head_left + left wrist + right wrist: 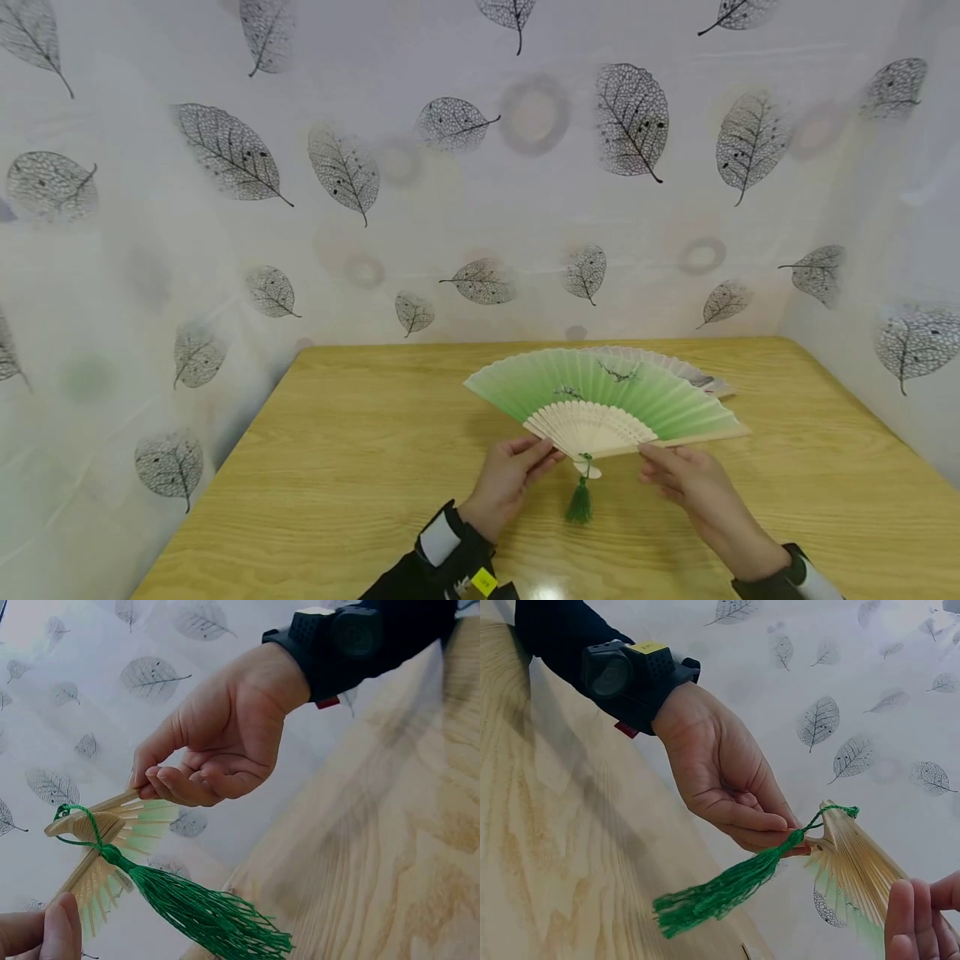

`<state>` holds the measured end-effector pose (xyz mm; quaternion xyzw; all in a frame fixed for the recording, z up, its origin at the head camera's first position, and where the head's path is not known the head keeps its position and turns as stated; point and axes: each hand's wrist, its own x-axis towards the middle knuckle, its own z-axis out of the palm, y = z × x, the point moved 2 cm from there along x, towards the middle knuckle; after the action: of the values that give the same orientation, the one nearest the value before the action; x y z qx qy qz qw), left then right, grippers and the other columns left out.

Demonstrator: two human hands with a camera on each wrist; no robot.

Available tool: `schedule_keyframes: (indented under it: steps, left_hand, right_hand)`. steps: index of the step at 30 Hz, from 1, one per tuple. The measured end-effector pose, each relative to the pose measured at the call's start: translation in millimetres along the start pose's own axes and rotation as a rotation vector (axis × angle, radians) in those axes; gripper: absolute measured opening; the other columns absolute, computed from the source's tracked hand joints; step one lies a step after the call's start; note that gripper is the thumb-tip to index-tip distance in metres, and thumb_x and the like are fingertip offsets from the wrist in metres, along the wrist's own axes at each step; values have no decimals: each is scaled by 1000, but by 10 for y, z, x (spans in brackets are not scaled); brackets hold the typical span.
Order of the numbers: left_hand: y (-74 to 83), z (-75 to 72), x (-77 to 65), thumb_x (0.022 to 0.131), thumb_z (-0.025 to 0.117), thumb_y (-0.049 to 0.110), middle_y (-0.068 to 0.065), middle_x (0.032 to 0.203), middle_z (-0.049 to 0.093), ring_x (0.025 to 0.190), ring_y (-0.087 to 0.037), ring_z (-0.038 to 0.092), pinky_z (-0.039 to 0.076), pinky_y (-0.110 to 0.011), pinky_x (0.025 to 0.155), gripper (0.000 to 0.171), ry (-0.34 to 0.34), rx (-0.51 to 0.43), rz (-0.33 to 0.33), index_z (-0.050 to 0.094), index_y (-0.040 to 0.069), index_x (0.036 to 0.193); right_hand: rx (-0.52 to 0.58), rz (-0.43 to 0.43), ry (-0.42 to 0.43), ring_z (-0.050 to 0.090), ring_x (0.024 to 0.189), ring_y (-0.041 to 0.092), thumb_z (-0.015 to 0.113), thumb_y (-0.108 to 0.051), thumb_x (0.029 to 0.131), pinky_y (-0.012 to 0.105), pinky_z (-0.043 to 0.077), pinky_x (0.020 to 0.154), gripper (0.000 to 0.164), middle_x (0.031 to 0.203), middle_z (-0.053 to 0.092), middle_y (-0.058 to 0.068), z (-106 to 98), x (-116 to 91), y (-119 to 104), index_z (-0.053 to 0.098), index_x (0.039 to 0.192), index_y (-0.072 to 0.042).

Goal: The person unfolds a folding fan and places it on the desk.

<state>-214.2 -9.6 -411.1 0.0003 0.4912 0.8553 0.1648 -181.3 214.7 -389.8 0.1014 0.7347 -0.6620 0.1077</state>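
Note:
A green folding fan [517, 379], spread wide, is held above the wooden table. It has pale slatted ribs, a dark branch print and a green tassel [579, 502] hanging from its pivot. My left hand [512, 479] pinches the left outer rib between thumb and fingers. On the other side, my right hand [697, 492] pinches the right outer rib. The right wrist view shows the left hand [724, 769] at its rib close to the tassel cord. In the left wrist view, the right hand [225, 735] has its thumb and fingertips on a rib.
Behind the green fan lies a second open fan [686, 369], whitish and partly hidden. The wooden table [360, 433] runs back to a pale leaf-patterned curtain [480, 217], which also lines both sides.

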Motion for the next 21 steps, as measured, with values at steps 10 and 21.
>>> schedule_keyframes:
  steps: [10,21]
  left_hand:
    - [-148,45,-125,88,54,-4,0,77,64,74,-7,66,54,-15,73,21,-20,80,7,56,-15,106]
    - [-373,-131,-492,88,53,-4,-10,97,63,87,-13,66,53,-19,82,36,-32,53,-99,44,-11,122]
  right_hand:
    - [-62,52,18,61,79,5,51,-32,94,25,50,76,24,75,64,-11,-116,-170,170,65,84,-16]
    - [-54,202,32,62,73,5,56,-41,89,24,52,66,31,70,66,-10,-44,-407,541,66,75,-16]
